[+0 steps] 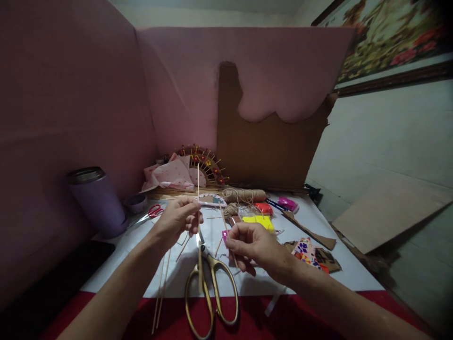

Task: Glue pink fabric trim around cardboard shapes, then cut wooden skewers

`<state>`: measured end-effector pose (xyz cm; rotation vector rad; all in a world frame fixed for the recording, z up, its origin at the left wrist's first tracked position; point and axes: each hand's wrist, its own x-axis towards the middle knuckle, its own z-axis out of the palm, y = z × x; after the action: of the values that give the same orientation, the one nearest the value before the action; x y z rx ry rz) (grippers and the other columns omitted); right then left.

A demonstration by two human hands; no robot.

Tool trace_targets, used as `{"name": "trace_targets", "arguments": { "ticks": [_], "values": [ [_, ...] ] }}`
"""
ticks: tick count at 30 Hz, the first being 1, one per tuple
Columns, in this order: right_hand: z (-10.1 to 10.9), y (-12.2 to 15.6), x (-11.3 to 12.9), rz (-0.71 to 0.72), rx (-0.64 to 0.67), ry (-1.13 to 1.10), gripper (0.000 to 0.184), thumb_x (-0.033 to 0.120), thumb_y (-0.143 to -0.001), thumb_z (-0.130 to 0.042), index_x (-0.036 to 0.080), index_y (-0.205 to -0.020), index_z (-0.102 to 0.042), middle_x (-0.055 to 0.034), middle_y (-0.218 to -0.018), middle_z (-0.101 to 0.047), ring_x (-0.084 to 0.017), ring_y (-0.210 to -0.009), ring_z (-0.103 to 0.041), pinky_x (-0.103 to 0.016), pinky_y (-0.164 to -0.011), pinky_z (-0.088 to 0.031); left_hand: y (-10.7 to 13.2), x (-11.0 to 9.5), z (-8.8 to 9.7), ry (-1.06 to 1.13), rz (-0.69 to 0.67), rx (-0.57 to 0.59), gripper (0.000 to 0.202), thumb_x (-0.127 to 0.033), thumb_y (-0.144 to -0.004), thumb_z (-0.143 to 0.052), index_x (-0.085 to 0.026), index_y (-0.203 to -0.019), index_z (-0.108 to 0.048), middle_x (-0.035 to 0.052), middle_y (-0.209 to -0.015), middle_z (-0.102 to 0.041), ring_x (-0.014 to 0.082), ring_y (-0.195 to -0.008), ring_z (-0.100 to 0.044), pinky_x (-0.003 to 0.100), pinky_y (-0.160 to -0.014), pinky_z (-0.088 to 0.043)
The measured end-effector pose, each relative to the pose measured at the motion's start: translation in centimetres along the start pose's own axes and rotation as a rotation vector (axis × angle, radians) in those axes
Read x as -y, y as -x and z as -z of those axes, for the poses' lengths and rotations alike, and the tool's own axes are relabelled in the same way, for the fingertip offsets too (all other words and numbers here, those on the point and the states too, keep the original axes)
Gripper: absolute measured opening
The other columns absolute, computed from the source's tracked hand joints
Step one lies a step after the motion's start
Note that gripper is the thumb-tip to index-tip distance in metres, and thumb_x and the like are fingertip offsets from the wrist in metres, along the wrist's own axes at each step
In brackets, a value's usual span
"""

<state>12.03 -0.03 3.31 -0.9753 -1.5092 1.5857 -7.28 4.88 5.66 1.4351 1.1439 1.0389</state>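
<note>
My left hand (183, 215) pinches a thin wooden stick (198, 179) that stands nearly upright. Across from it, my right hand (247, 245) grips another slim wooden stick (222, 216), tilted to the left at its top. The two hands are apart, above the white paper. Below and between them lie large scissors (212, 283) with gold-coloured handles, blades pointing away from me. Several loose sticks (163, 288) lie near my left forearm, some reaching over the red cloth. Behind my hands is a small oval frame (211, 200) with a pale edge.
A purple tumbler (101, 203) and red-handled scissors (154, 211) are at left. At the back stand a decorated half-round fan (208, 165), pink dotted cloth (170, 172) and a twine roll (244, 195). Yellow packet (260, 222), cardboard strip (311, 230) and floral fabric (306, 252) lie right.
</note>
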Motion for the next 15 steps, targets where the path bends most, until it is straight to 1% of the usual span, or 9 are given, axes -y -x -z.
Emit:
{"name": "trace_targets", "arguments": {
  "ticks": [3, 6, 9, 15],
  "values": [
    [-0.2, 0.0, -0.2, -0.034, 0.037, -0.089, 0.038, 0.046, -0.067, -0.072, 0.014, -0.069, -0.052, 0.0017, -0.057, -0.060, -0.004, -0.038, -0.048, -0.014, -0.031, -0.033, 0.5, 0.0, -1.5, 0.191, -0.023, 0.062, 0.021, -0.032, -0.068, -0.062, -0.018, -0.070, -0.047, -0.0020, -0.059, -0.059, 0.0078, -0.042, -0.052, 0.020, -0.043, -0.040],
    [-0.2, 0.0, -0.7, -0.056, 0.068, -0.132, 0.034, 0.042, -0.068, -0.073, 0.014, -0.068, -0.053, 0.0041, -0.052, -0.056, -0.004, -0.036, -0.046, -0.013, -0.031, -0.033, 0.8, 0.2, -2.2, 0.310, -0.043, 0.083, 0.020, -0.028, -0.069, -0.065, -0.017, -0.070, -0.048, -0.0014, -0.060, -0.060, 0.0078, -0.045, -0.054, 0.019, -0.044, -0.042],
    [0.0, -0.1, -1.1, -0.078, 0.085, -0.137, 0.030, 0.038, -0.070, -0.073, 0.013, -0.068, -0.056, 0.0060, -0.045, -0.053, -0.003, -0.033, -0.042, -0.013, -0.031, -0.032, 0.8, 0.3, -2.4, 0.376, -0.064, 0.068, 0.019, -0.025, -0.070, -0.065, -0.016, -0.071, -0.049, -0.0015, -0.059, -0.061, 0.0078, -0.045, -0.055, 0.018, -0.044, -0.042],
    [0.2, -0.1, -1.2, -0.112, 0.111, -0.132, 0.024, 0.031, -0.072, -0.071, 0.012, -0.066, -0.058, 0.0039, -0.045, -0.056, -0.003, -0.033, -0.043, -0.013, -0.030, -0.032, 0.9, 0.3, -2.1, 0.415, -0.094, 0.026, 0.018, -0.023, -0.070, -0.067, -0.015, -0.069, -0.051, -0.0006, -0.057, -0.063, 0.0079, -0.043, -0.055, 0.018, -0.042, -0.043]
  ]
}}
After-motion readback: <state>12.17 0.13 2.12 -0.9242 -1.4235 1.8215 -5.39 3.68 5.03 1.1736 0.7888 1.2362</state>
